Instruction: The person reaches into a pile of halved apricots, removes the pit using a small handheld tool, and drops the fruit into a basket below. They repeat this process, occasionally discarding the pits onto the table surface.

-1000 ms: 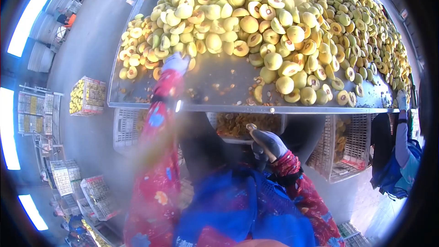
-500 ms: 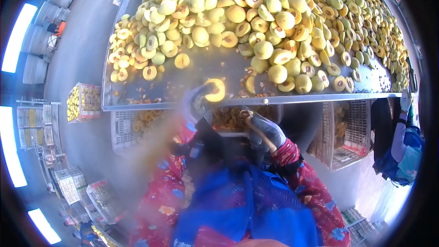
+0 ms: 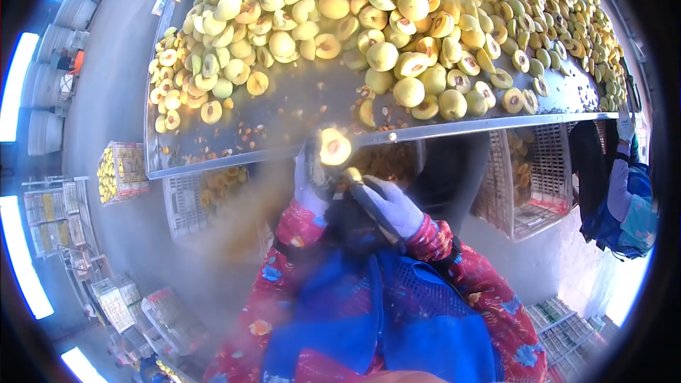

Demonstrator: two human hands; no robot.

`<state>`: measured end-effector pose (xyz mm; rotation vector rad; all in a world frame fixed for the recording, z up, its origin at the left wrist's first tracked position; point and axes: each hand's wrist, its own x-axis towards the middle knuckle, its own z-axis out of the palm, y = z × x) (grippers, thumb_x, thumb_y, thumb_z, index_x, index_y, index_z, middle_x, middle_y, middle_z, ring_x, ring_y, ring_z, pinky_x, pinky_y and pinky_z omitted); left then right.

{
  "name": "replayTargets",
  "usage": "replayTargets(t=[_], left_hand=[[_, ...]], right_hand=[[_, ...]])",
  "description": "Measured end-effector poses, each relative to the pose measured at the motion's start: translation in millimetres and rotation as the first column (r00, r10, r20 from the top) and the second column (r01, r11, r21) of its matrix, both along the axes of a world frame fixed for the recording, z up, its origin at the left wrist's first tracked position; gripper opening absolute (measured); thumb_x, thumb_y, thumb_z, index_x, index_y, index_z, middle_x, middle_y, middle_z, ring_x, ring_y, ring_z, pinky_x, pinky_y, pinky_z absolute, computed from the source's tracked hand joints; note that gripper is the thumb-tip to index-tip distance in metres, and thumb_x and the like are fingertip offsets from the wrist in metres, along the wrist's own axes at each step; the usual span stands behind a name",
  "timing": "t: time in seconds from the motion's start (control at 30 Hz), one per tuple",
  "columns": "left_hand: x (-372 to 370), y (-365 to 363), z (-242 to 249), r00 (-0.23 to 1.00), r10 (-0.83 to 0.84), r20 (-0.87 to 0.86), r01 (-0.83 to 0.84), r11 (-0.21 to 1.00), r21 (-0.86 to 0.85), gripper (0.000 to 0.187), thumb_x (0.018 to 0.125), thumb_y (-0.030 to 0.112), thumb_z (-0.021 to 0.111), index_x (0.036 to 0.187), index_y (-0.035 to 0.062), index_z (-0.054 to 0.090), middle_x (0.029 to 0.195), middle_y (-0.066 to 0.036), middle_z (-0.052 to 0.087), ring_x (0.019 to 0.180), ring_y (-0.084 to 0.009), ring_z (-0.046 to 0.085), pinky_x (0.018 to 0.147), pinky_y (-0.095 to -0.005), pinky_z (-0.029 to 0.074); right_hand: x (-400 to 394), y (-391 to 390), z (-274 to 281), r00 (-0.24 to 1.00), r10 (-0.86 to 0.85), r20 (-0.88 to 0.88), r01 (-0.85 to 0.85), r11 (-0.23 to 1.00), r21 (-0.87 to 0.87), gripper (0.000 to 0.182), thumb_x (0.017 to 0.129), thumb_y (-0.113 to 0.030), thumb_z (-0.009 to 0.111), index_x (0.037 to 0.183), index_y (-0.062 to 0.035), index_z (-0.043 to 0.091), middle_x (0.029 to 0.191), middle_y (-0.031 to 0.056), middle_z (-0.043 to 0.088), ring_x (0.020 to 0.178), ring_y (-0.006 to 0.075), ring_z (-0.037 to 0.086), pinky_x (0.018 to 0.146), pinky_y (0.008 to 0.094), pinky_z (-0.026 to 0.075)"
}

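My left hand [image 3: 310, 183], in a pale glove, is closed around a halved peach [image 3: 335, 147] just below the table's front edge. Its cut face is turned up, with a reddish-brown centre. Close by on the right, my gloved right hand [image 3: 399, 208] grips a slim hand tool [image 3: 374, 207] whose rounded, yellowish tip points up toward the fruit. A small gap seems to separate tip and peach; haze on the lens blurs this. A large heap of peach halves [image 3: 383, 57] covers much of the metal table [image 3: 284, 110] beyond my hands.
Below the table edge stand a crate [image 3: 186, 206] at left and another crate [image 3: 496, 191] at right, both with fruit pieces. A fruit-filled crate [image 3: 131, 170] sits on the floor further left. A co-worker's sleeve [image 3: 618, 181] shows at far right. Pit fragments are scattered on the metal.
My left hand has drawn the peach half back from over the table edge toward me. My right hand has moved left, bringing the tool's tip up near the fruit. The view has shifted slightly.
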<state>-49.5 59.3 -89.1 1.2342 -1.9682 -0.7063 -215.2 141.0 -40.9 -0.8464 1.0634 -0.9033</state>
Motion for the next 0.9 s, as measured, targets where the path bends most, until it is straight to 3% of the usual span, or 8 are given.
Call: replayTargets(t=[0.07, 0.1, 0.17, 0.23, 0.33, 0.57, 0.77, 0.9], left_hand=[[-6, 5, 11, 0.987, 0.087, -0.136, -0.048, 0.962, 0.269, 0.049, 0.087, 0.036, 0.064, 0.119, 0.0008, 0.052, 0.104, -0.02, 0.061, 0.095, -0.0353, 0.06, 0.081, -0.0423, 0.048], [-5, 8, 13, 0.997, 0.053, -0.051, -0.047, 0.994, 0.1, 0.046, 0.09, 0.037, 0.06, 0.118, 0.0006, 0.053, 0.102, -0.019, 0.061, 0.093, -0.0333, 0.06, 0.08, -0.041, 0.049], [-10, 12, 22, 0.985, 0.057, -0.162, 0.001, 0.942, 0.337, 0.04, 0.092, 0.026, 0.059, 0.12, -0.0021, 0.051, 0.104, -0.017, 0.062, 0.094, -0.0248, 0.061, 0.08, -0.0327, 0.05], [-12, 7, 27, 0.99, -0.096, -0.099, 0.119, 0.957, 0.263, 0.037, 0.094, 0.021, 0.059, 0.122, -0.0015, 0.05, 0.106, -0.013, 0.062, 0.095, -0.0186, 0.062, 0.075, -0.0271, 0.052], [-28, 23, 59, 0.555, 0.395, -0.732, 0.42, 0.626, 0.657, 0.035, 0.092, 0.017, 0.062, 0.121, 0.0007, 0.052, 0.107, -0.011, 0.062, 0.097, -0.018, 0.062, 0.075, -0.0267, 0.053], [-29, 23, 53, 0.682, 0.354, -0.64, 0.337, 0.624, 0.705, 0.035, 0.083, 0.0, 0.067, 0.116, 0.0009, 0.055, 0.1, -0.01, 0.064, 0.087, -0.0163, 0.064, 0.075, -0.0259, 0.054], [-27, 22, 61, 0.803, 0.272, -0.531, 0.273, 0.624, 0.732, 0.029, 0.079, -0.004, 0.066, 0.107, 0.0011, 0.06, 0.096, -0.005, 0.063, 0.084, -0.0116, 0.062, 0.075, -0.0229, 0.052], [-29, 22, 54, 0.896, 0.091, -0.434, 0.198, 0.794, 0.575, 0.022, 0.079, -0.003, 0.066, 0.101, 0.0014, 0.062, 0.094, -0.005, 0.064, 0.083, -0.0096, 0.061, 0.072, -0.0223, 0.051]], right_hand=[[-3, -1, -10, 0.923, -0.118, -0.367, 0.004, 0.954, -0.298, 0.025, 0.098, -0.024, 0.051, 0.1, -0.0001, 0.056, 0.066, 0.0139, 0.054, 0.054, 0.0318, 0.053, 0.054, 0.036, 0.045], [-5, -1, -5, 0.865, -0.148, -0.48, -0.04, 0.933, -0.358, 0.022, 0.098, -0.021, 0.05, 0.101, -0.0009, 0.056, 0.067, 0.0175, 0.056, 0.055, 0.0329, 0.056, 0.054, 0.037, 0.046], [-9, -7, -8, 0.885, -0.147, -0.442, -0.092, 0.874, -0.477, 0.023, 0.097, -0.022, 0.052, 0.099, -0.0001, 0.056, 0.065, 0.0143, 0.056, 0.053, 0.0285, 0.055, 0.053, 0.0352, 0.044], [-10, -14, 10, 0.984, -0.059, 0.17, 0.016, 0.97, 0.241, 0.031, 0.096, -0.03, 0.055, 0.094, 0.0008, 0.058, 0.06, 0.0053, 0.053, 0.048, 0.0157, 0.05, 0.044, 0.0289, 0.038], [-22, -11, 10, 0.894, -0.156, 0.421, -0.022, 0.922, 0.388, 0.041, 0.095, -0.041, 0.055, 0.09, -0.0007, 0.059, 0.058, 0.0001, 0.05, 0.045, 0.0078, 0.044, 0.038, 0.0232, 0.031], [-27, -5, 18, 0.902, -0.095, 0.421, -0.086, 0.916, 0.392, 0.041, 0.096, -0.043, 0.053, 0.087, -0.0038, 0.058, 0.058, 0.0003, 0.05, 0.042, 0.0074, 0.042, 0.036, 0.0221, 0.029], [-34, 1, -4, 0.695, -0.232, 0.681, -0.179, 0.861, 0.475, 0.031, 0.1, -0.031, 0.049, 0.092, -0.003, 0.059, 0.064, 0.0002, 0.051, 0.043, 0.0055, 0.042, 0.036, 0.0201, 0.03], [-33, 5, -12, 0.726, -0.227, 0.649, -0.136, 0.878, 0.459, 0.031, 0.099, -0.032, 0.05, 0.092, -0.0031, 0.059, 0.065, 0.0006, 0.052, 0.043, 0.0056, 0.043, 0.036, 0.0198, 0.031]])
